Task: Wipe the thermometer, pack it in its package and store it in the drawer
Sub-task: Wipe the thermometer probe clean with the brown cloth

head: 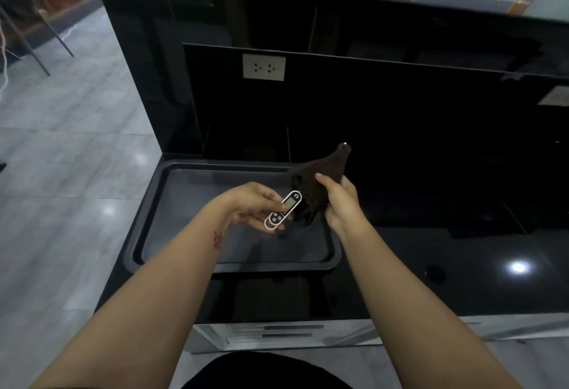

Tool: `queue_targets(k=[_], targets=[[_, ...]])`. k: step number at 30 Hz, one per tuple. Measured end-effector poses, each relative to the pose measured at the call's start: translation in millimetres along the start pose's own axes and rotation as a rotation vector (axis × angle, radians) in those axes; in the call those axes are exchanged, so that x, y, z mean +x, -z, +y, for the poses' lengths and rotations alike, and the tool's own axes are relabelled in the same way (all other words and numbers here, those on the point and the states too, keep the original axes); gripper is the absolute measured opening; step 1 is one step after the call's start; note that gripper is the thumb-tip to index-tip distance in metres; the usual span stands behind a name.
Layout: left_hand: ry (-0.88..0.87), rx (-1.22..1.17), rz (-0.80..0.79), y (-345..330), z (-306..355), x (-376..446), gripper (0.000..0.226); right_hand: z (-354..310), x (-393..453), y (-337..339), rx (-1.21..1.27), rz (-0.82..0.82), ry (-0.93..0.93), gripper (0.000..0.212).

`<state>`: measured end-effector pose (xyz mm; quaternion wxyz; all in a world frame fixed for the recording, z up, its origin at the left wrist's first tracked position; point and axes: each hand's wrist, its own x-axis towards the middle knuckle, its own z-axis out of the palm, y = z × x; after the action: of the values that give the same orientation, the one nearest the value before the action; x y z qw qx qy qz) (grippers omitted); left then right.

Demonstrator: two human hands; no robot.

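Hard to see: the far end of the thermometer [283,210] goes into the brown cloth [317,187], so that tip is hidden. The black counter [431,250] is very dark, and little shows on it.
Tray: a dark tray [147,228] with a raised rim sits on the counter, below both hands. I see nothing lying in it.
Thermometer: it is up in the air over the tray. It is white and black, with a small screen and buttons facing up.
Which way it points: its long side slants, the near end low and left, the far end up and right, toward the cloth.
Left hand [252,204]: fingers and thumb curl round the thermometer and hold it.
Right hand [340,201]: it grips the bunched cloth, which touches the thermometer's far end.
Wall: a white socket [264,67] is on the dark back panel.
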<state>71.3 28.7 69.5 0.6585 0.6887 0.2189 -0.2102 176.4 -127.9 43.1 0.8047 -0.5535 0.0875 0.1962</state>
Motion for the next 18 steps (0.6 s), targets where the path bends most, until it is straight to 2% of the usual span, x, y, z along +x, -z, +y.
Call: queue_targets(k=[5,11,15,18], targets=[[-0.002,0.023,-0.018,0,0,-3,0.022,-14,13,0,0.077,0.091,0.042,0.027],[0.014,0.033,0.03,2,-5,-2,0.014,2,5,-7,-0.114,0.018,-0.033,0.035],[0.013,0.042,0.017,0,-7,-4,0.014,-7,12,0,0.066,0.098,0.001,0.03],[0.003,0.02,0.034,-4,-8,-3,0.014,0,10,-3,0.041,0.079,0.007,0.033]])
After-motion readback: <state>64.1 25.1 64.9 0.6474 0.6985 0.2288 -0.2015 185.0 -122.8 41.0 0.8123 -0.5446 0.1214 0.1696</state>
